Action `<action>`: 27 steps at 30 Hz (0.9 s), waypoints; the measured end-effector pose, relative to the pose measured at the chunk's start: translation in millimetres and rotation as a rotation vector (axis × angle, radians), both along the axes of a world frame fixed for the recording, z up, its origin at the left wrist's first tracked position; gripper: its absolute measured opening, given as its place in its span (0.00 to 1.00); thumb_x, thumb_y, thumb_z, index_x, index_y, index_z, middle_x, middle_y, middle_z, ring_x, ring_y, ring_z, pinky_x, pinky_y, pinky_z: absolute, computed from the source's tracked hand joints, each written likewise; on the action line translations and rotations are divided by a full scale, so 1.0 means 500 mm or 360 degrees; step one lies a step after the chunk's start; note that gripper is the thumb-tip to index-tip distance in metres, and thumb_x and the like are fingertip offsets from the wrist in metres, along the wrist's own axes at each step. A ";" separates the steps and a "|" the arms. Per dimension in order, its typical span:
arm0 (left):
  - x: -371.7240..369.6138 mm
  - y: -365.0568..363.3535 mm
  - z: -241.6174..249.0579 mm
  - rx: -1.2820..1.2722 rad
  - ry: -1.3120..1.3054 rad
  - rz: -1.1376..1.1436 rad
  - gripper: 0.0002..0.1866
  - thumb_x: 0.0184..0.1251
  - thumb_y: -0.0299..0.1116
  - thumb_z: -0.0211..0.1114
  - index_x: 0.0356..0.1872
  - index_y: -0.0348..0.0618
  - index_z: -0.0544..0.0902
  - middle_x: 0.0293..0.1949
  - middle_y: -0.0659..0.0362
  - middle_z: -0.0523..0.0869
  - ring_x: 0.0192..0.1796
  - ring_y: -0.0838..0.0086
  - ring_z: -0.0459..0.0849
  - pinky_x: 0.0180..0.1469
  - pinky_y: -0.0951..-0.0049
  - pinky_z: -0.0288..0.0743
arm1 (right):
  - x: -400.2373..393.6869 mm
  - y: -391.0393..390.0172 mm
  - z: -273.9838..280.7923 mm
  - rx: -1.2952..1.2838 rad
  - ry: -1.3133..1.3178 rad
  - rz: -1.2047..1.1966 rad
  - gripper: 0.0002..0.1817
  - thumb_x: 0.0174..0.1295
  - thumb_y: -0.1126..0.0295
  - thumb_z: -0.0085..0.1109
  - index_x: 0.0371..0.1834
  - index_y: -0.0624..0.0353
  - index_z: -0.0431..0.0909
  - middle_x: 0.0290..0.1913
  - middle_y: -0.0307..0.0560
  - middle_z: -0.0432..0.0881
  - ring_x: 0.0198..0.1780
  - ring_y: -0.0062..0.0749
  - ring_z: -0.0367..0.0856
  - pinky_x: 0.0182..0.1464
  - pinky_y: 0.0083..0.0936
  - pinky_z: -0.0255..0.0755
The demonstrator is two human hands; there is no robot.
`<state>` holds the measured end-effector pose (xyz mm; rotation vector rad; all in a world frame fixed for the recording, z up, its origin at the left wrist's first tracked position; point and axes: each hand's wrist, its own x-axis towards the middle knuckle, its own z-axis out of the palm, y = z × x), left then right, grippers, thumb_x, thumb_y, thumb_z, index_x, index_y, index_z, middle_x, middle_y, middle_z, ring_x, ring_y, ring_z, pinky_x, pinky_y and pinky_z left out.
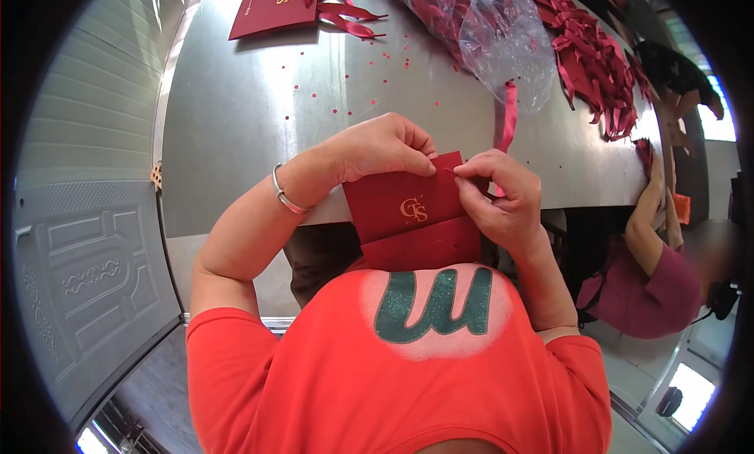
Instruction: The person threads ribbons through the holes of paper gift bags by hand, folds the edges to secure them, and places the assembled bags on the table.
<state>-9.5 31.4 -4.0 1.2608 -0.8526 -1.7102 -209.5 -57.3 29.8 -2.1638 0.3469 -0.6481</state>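
A dark red paper gift bag with gold lettering is held at the table's near edge, just above my lap. My left hand, with a silver bangle on the wrist, pinches the bag's upper edge between thumb and fingers. At the bag's top right corner, my right hand has thumb and forefinger pressed together. A pink-red ribbon runs down behind this hand and shows again between its fingers. A short bit of pink lies at the fingertips; whether it passes through a hole there is too small to tell.
Finished-looking red bags with ribbons lie at the back left of the metal table. Red paper dots are scattered about. A clear plastic bag and a heap of ribboned red pieces fill the right. Another person sits at far right.
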 end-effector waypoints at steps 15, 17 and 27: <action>-0.008 0.001 0.001 -0.0033 -0.0077 0.0046 0.08 0.56 0.25 0.61 0.34 0.35 0.86 0.28 0.62 0.85 0.30 0.82 0.81 0.33 0.79 0.76 | 0.024 0.001 -0.008 -0.0639 -0.0016 0.0070 0.09 0.45 0.85 0.63 0.29 0.62 0.79 0.27 0.46 0.80 0.25 0.32 0.81 0.26 0.22 0.73; -0.008 0.003 0.007 -0.0036 -0.0094 0.0050 0.08 0.56 0.25 0.61 0.34 0.35 0.86 0.28 0.62 0.85 0.30 0.82 0.81 0.33 0.79 0.75 | 0.025 0.003 -0.004 -0.0699 -0.0026 0.0078 0.09 0.44 0.84 0.63 0.29 0.62 0.78 0.26 0.47 0.80 0.25 0.36 0.81 0.27 0.25 0.74; -0.009 0.005 0.009 -0.0155 -0.0397 -0.0014 0.10 0.55 0.28 0.60 0.35 0.35 0.86 0.27 0.61 0.85 0.31 0.81 0.81 0.35 0.77 0.75 | 0.027 0.006 -0.010 -0.0815 0.0024 0.0099 0.09 0.43 0.83 0.63 0.28 0.60 0.78 0.26 0.45 0.79 0.26 0.38 0.80 0.27 0.28 0.74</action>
